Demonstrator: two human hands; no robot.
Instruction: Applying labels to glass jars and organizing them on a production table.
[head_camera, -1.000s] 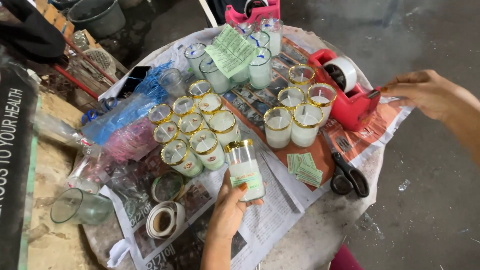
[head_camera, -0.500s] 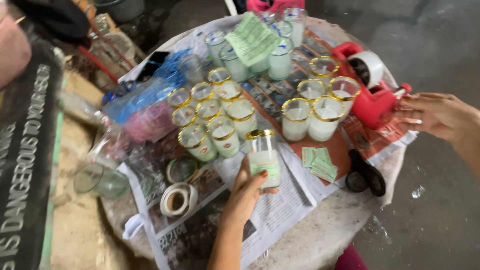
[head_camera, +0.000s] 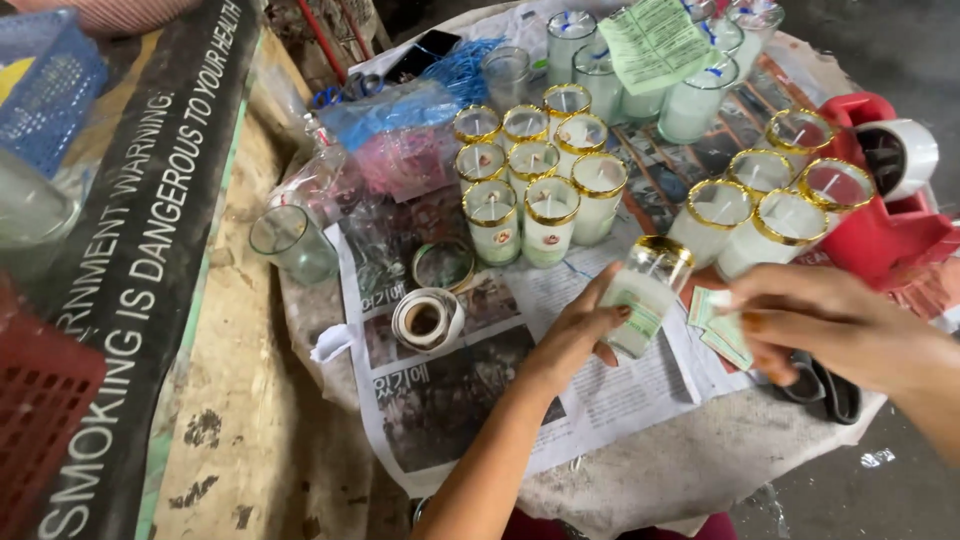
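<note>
Left hand: I see it come up from the bottom edge on a bare forearm, fingers wrapped around the lower part of a glass candle jar, which it holds tilted with the gold rim toward the upper right, just above the newspaper near the middle of the round table. Right hand: it enters from the right edge, palm down, fingers drawn close together with the tips at the jar's side; I cannot tell whether they pinch anything, as the tips are blurred. Under this hand: a small stack of green labels, partly covered, and black scissors, mostly hidden by the wrist. Behind the jar: a cluster of gold-rimmed candle jars on the left, four more on the right. Red tape dispenser: cut off by the right edge. Roll of tape: lying flat on the newspaper, left of the held jar. Empty glass: at the table's left rim, on its side.
</note>
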